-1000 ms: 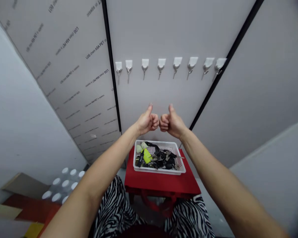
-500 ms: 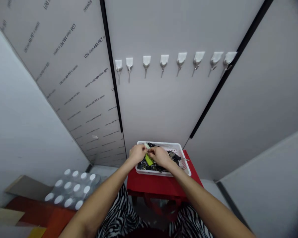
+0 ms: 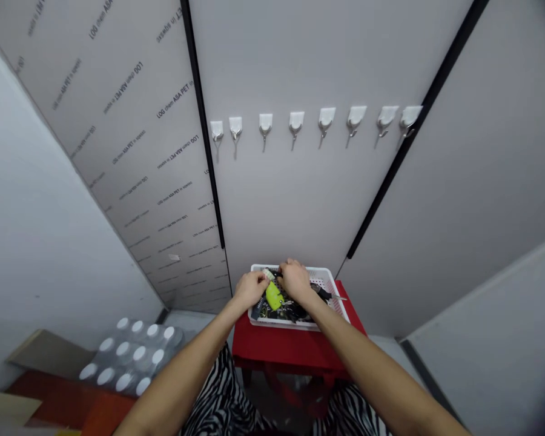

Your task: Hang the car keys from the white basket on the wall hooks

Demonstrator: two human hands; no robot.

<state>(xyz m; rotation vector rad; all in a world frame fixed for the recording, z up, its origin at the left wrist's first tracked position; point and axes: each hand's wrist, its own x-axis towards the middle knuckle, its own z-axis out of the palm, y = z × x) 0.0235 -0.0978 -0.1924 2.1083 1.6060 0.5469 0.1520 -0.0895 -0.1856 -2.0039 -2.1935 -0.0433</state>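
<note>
A white plastic basket [image 3: 332,280] sits in front of me, holding a jumble of dark straps and small metal pieces. My left hand [image 3: 249,288] is closed in a pinch at the upper end of a bright yellow-green tag [image 3: 274,296], over the basket's left part. A small whitish piece [image 3: 269,275] shows just beyond those fingertips. My right hand [image 3: 295,281] is over the basket's middle, its fingers curled down by a black strap-like item; what they grip is hidden. A dark item with a light tip [image 3: 323,293] lies to the right.
The basket stands on a red stool [image 3: 290,349] close against the grey panel [image 3: 281,206]. Several white adhesive hooks [image 3: 296,121] line that panel. A pack of white-capped bottles [image 3: 131,357] is on the floor at left, near orange-brown boards [image 3: 68,396].
My right hand has drawn away from the left fingertips, up and slightly right toward the basket's far side. More of the yellow-green tag shows. My left hand has barely moved.
</note>
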